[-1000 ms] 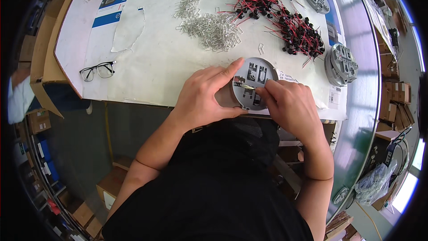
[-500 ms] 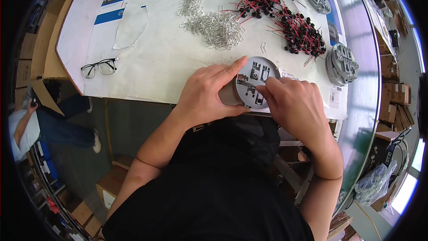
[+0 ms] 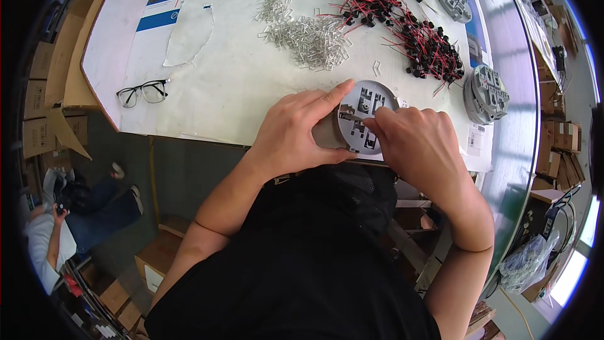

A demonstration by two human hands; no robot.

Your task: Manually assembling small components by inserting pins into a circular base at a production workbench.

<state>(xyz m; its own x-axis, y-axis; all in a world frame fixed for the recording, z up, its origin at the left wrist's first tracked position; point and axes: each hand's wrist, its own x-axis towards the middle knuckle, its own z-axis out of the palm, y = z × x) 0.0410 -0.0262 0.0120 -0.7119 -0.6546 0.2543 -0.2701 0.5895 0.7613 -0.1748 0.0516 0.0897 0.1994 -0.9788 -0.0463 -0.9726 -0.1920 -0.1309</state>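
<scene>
left hand grip around grey disc | right hand grip: cannot tell (fingertips hidden) | co-worker more visible than before

And there's the white table, a heap of clips sprawling across it! Left of the heap, glasses and string; right, red-wired black parts; farther right, grey discs!

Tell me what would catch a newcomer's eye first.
Probably the heap of black parts with red wires, toward the far right of the worktop. Left of it lies a pile of silvery clips. At the near edge, the left hand holds a round grey housing, with the right hand at its face.
</scene>
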